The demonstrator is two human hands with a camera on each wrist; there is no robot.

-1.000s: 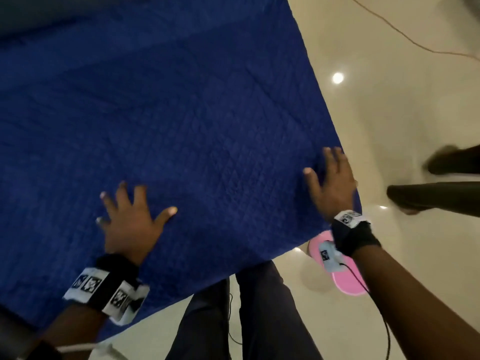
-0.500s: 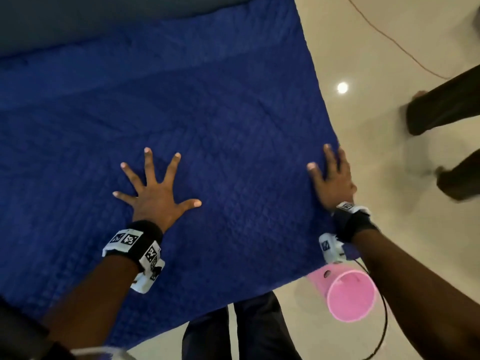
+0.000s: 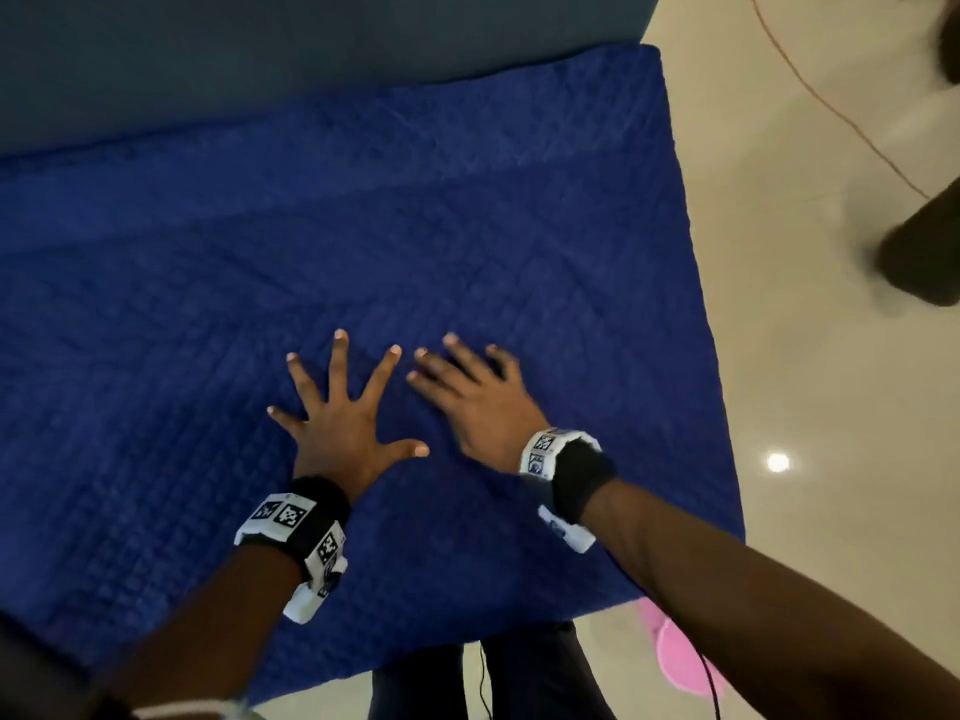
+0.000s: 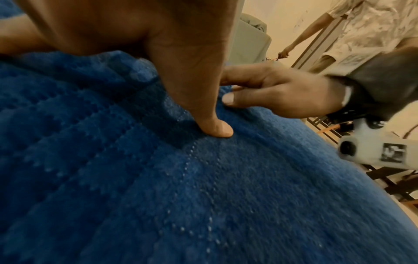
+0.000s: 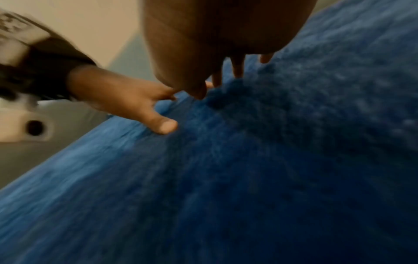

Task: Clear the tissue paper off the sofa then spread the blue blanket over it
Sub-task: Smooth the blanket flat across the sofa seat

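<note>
The blue quilted blanket (image 3: pixel 467 241) lies spread flat over the sofa seat, reaching its right and front edges. My left hand (image 3: pixel 340 407) presses on it palm down with fingers splayed wide. Just to its right, my right hand (image 3: pixel 467 397) lies flat on the blanket with straight fingers, slightly blurred. In the left wrist view my thumb presses into the blanket (image 4: pixel 203 187), with the right hand (image 4: pixel 278 96) close beside it. The right wrist view shows the blanket (image 5: pixel 271 169) and my left hand (image 5: pixel 135 105) on it. No tissue paper is in view.
The grey sofa back (image 3: pixel 311 54) runs along the top. A pink bin (image 3: pixel 680 662) stands on the pale floor by the sofa's front right corner. Another person's dark legs (image 3: pixel 924 252) stand at the far right. An orange cable (image 3: pixel 831 106) crosses the floor.
My right hand slid left from the blanket's right edge to beside my left hand. The left hand moved forward and toward the middle, fingers spreading wide. The other person's legs shifted.
</note>
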